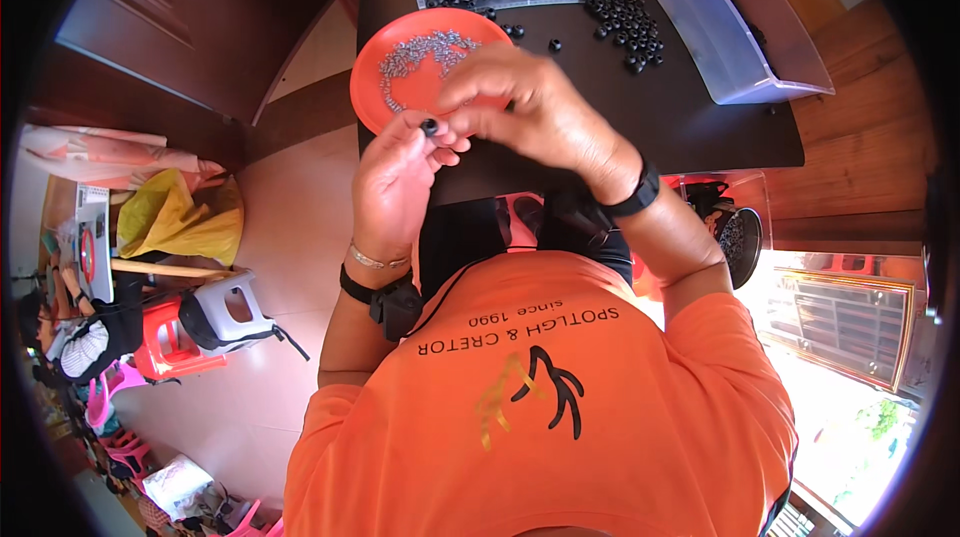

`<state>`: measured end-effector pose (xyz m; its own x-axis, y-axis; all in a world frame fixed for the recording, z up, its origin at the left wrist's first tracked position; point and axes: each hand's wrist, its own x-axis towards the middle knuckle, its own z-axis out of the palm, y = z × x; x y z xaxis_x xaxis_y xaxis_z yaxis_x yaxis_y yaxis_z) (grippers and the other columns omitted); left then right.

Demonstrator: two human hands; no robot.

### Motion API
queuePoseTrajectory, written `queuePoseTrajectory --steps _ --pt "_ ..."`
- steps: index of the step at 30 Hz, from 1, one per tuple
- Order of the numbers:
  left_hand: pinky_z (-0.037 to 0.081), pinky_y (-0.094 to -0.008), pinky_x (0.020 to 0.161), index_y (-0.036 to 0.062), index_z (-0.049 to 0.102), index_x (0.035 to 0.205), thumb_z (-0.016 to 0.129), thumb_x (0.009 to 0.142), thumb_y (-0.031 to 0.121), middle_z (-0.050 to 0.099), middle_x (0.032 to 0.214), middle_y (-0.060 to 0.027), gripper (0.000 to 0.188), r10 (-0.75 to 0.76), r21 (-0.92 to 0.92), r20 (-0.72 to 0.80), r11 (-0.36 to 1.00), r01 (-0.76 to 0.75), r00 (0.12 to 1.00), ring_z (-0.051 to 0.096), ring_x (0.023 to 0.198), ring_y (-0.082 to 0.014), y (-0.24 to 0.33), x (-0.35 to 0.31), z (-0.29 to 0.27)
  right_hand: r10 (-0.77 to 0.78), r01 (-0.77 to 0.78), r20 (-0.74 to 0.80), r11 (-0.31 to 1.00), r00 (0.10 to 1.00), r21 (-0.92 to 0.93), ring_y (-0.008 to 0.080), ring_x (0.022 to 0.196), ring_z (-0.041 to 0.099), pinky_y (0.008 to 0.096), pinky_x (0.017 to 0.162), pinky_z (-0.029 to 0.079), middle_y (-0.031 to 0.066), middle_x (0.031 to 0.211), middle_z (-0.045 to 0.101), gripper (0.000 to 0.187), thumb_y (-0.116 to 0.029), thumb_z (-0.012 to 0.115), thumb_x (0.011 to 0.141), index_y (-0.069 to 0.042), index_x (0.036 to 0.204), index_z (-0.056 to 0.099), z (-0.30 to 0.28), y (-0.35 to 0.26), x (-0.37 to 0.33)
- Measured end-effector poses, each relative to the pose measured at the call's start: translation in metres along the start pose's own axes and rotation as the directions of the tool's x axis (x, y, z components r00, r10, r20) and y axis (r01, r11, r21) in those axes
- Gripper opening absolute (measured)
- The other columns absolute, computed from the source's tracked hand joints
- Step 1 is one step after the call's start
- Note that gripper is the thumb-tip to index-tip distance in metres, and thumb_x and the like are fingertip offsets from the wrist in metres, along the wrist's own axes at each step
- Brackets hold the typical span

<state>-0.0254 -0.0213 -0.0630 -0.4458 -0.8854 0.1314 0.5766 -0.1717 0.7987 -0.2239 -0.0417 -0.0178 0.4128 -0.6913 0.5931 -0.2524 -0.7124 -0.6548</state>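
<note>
Between the thumb and fingers of my left hand (390,182) is a small black knob (429,127) with a hole in it. My right hand (545,107) comes in from the right, thumb and forefinger curled close beside the knob; whatever they pinch is too small or hidden to make out. Both hands are over the near edge of a dark table (700,132). Just behind them lies an orange-red plate (366,87) holding many small silvery metal pieces (405,55), partly covered by my right hand.
At the table's far side a clear bin (520,2) is heaped with black knobs, with more loose knobs (630,32) spilled before it. A translucent tray (745,67) stands at right. Stools (235,309), a yellow bag (180,222) and another person (85,337) are off left.
</note>
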Motion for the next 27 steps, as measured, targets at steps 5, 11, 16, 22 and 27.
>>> queuePoseTrajectory --steps 5,11,16,22,27 --pt "0.043 -0.0320 0.082 0.0009 0.055 0.103 0.045 0.094 0.017 0.058 0.098 -0.0090 0.022 0.049 -0.046 -0.100 0.997 -0.054 0.994 0.058 0.095 -0.0243 0.019 -0.006 -0.023 0.217 -0.207 0.046 0.966 0.975 -0.155 0.0204 0.077 0.064 0.0297 0.070 0.049 0.0083 0.086 0.066 0.011 -0.004 0.065 0.082 -0.001 0.091 0.068 -0.024 0.035 0.031" --pt "0.043 -0.0323 0.081 -0.0001 0.056 0.098 0.044 0.093 0.015 0.059 0.094 -0.0097 0.020 0.027 -0.128 -0.147 0.991 -0.046 0.989 0.059 0.093 -0.0243 0.024 -0.008 -0.034 0.309 -0.097 0.352 0.856 0.883 -0.507 0.0290 0.079 0.064 0.0366 0.070 0.051 0.0135 0.085 0.066 0.017 -0.011 0.065 0.077 -0.002 0.092 0.067 -0.010 0.067 0.056" --pt "0.044 -0.0345 0.085 0.0012 0.054 0.096 0.047 0.090 0.018 0.056 0.096 -0.0117 0.019 0.031 -0.138 -0.170 0.989 -0.055 0.985 0.057 0.096 -0.0269 0.024 -0.013 -0.049 0.408 -0.103 0.413 0.802 0.814 -0.589 0.0302 0.077 0.064 0.0379 0.069 0.050 0.0129 0.078 0.066 0.019 -0.015 0.066 0.075 -0.004 0.090 0.068 0.007 0.065 0.072" --pt "0.048 -0.0308 0.079 -0.0015 0.057 0.097 0.047 0.090 0.013 0.062 0.100 -0.0132 0.019 0.102 -0.145 -0.317 0.977 -0.154 0.943 0.061 0.096 -0.0239 0.025 -0.015 -0.060 0.382 0.030 0.470 0.750 0.796 -0.661 0.0309 0.074 0.064 0.0386 0.068 0.050 0.0122 0.078 0.067 0.017 -0.015 0.065 0.074 -0.005 0.088 0.067 0.013 0.078 0.068" --pt "0.049 -0.0304 0.081 -0.0006 0.058 0.098 0.048 0.089 0.013 0.061 0.109 -0.0138 0.019 0.129 -0.117 -0.430 0.973 -0.197 0.894 0.060 0.100 -0.0222 0.026 -0.010 -0.068 0.428 -0.118 0.368 0.769 0.826 -0.628 0.0298 0.073 0.064 0.0375 0.068 0.050 0.0122 0.079 0.067 0.015 -0.010 0.062 0.075 -0.005 0.088 0.067 0.004 0.084 0.061"
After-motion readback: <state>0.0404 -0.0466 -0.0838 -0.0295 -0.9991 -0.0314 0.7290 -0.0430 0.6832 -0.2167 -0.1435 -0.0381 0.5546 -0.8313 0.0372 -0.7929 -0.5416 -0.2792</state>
